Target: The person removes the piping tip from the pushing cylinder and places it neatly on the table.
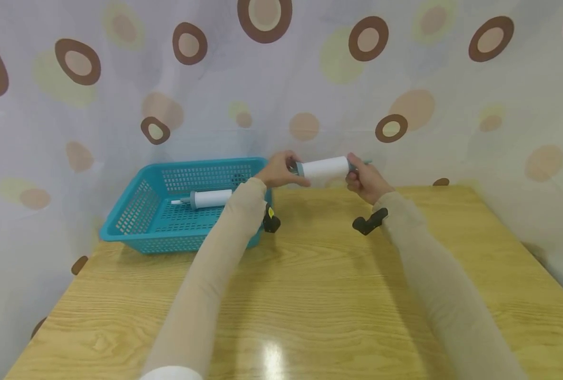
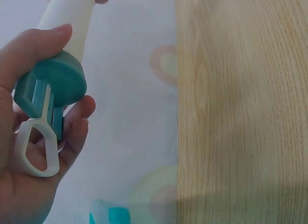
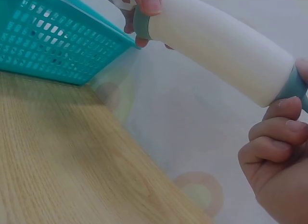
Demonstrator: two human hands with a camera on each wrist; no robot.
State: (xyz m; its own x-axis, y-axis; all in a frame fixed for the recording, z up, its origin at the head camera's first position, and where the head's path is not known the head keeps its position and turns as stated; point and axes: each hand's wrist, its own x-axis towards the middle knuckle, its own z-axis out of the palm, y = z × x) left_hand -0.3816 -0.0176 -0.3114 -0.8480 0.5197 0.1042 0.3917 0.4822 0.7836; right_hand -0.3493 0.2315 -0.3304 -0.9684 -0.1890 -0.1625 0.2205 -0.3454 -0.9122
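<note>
Both hands hold a white cylinder with teal end caps (image 1: 326,168) above the table's far edge. My left hand (image 1: 277,170) grips its left end, the thumb over the teal cap (image 2: 61,77) and the fingers underneath. A white loop handle (image 2: 54,156) sticks out of that cap towards the palm. At the other end, my right hand (image 1: 366,182) pinches the teal cap (image 3: 292,85) with curled fingers. A thin teal tip (image 1: 368,161) shows beyond the right hand in the head view.
At left on the wooden table (image 1: 319,285) stands a teal perforated basket (image 1: 120,236). A similar white cylinder (image 1: 213,198) lies in it, partly behind my left sleeve. A patterned curtain (image 1: 281,79) hangs behind the table.
</note>
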